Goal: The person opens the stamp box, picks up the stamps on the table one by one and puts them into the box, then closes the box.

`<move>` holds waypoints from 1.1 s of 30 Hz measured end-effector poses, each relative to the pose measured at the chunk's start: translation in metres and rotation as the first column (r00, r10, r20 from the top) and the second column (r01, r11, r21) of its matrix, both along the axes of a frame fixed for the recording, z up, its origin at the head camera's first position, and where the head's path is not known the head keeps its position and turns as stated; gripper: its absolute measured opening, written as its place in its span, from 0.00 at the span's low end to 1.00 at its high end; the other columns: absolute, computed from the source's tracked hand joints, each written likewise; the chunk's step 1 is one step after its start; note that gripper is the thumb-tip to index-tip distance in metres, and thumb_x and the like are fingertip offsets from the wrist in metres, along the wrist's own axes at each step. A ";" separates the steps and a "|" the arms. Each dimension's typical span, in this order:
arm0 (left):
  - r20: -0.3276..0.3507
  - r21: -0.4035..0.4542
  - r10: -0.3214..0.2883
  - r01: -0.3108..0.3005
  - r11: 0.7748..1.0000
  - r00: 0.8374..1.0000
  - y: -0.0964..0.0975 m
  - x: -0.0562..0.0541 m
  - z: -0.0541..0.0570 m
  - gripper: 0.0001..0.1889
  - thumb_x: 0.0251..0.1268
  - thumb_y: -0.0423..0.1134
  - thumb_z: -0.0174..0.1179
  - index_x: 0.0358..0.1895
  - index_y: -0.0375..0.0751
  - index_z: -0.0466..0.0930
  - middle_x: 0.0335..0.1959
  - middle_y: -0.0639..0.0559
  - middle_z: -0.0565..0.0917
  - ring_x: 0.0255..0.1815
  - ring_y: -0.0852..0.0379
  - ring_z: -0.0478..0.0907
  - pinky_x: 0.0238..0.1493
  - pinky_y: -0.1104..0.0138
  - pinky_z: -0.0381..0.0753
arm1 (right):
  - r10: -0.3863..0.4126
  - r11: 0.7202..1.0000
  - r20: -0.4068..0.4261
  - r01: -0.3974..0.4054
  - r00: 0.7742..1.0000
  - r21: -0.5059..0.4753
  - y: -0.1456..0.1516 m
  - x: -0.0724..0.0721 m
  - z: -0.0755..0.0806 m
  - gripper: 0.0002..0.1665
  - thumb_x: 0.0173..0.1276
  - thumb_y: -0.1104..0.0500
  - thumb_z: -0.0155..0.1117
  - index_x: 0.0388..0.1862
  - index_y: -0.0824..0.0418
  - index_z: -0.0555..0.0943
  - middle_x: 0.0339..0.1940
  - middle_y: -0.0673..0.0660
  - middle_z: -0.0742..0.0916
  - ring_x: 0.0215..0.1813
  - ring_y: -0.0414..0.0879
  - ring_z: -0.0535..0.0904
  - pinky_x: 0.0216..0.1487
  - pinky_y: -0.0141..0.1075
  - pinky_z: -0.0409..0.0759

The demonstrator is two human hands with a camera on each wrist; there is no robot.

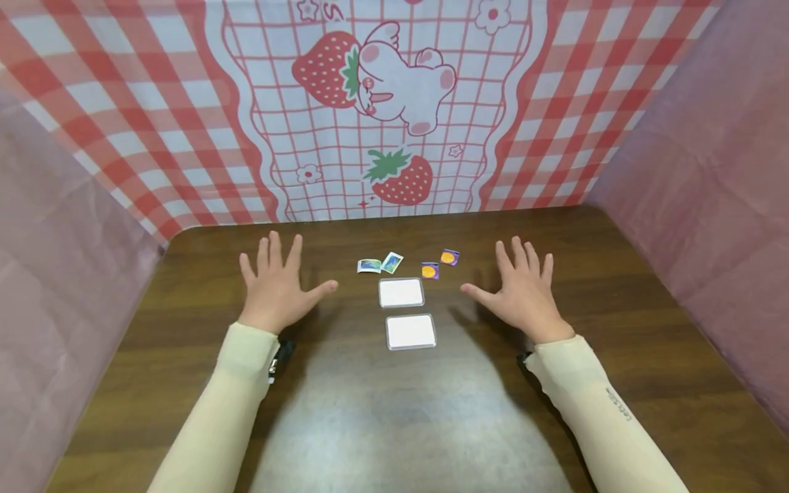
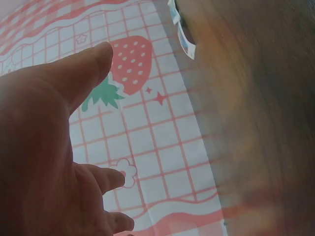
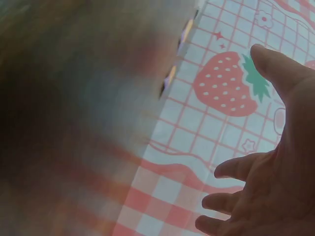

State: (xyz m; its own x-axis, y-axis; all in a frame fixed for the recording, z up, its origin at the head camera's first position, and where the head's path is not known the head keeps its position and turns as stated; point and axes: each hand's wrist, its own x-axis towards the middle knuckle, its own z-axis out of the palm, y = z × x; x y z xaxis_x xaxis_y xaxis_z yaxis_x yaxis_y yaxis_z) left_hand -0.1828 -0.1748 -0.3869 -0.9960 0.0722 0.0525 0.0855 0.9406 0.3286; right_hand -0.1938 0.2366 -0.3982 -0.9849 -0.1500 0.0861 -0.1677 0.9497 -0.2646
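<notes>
My left hand (image 1: 275, 291), palm down with fingers spread, is over the table left of the small pieces. My right hand (image 1: 524, 294) mirrors it on the right, fingers also spread; neither holds anything. Between them lie two white rectangles with clear rims, a far one (image 1: 401, 293) and a near one (image 1: 411, 332). Behind these are two small blue-green picture pieces (image 1: 369, 266), nearly touching, closer to the left hand. Two purple pieces with orange circles (image 1: 430, 271) lie closer to the right hand. In the wrist views the thumbs and some fingers show, and small pieces appear edge-on.
The brown wooden table (image 1: 345, 411) has a glossy reflection at the front. A red-and-white checked cloth (image 1: 394, 185) with strawberries and a cartoon animal hangs behind it. Pinkish cloths (image 1: 696, 171) hang at both sides.
</notes>
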 end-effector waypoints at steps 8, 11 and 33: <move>0.070 0.068 -0.100 0.095 0.993 0.993 0.004 -0.001 0.000 0.58 0.65 0.75 0.55 0.85 0.41 0.41 0.84 0.31 0.35 0.84 0.31 0.30 0.75 0.33 0.26 | 0.069 0.997 0.136 -0.065 0.988 -0.033 -0.014 0.000 0.015 0.72 0.63 0.19 0.58 0.84 0.68 0.47 0.84 0.73 0.51 0.82 0.72 0.45 0.77 0.68 0.42; 0.071 0.092 -0.146 0.139 0.986 0.987 0.009 0.000 0.001 0.56 0.66 0.73 0.57 0.85 0.41 0.45 0.84 0.32 0.38 0.84 0.32 0.33 0.76 0.35 0.28 | 0.103 0.994 0.159 -0.098 0.982 -0.038 -0.021 0.001 0.018 0.70 0.63 0.22 0.61 0.83 0.70 0.51 0.82 0.74 0.57 0.81 0.72 0.51 0.75 0.67 0.52; 0.169 0.244 -0.455 0.410 0.879 0.874 0.059 0.010 -0.017 0.25 0.65 0.54 0.71 0.58 0.44 0.83 0.46 0.52 0.85 0.48 0.56 0.81 0.56 0.57 0.80 | 0.430 0.894 0.277 -0.447 0.859 -0.001 -0.076 0.014 0.015 0.25 0.61 0.49 0.80 0.52 0.59 0.84 0.45 0.51 0.83 0.44 0.44 0.78 0.49 0.45 0.80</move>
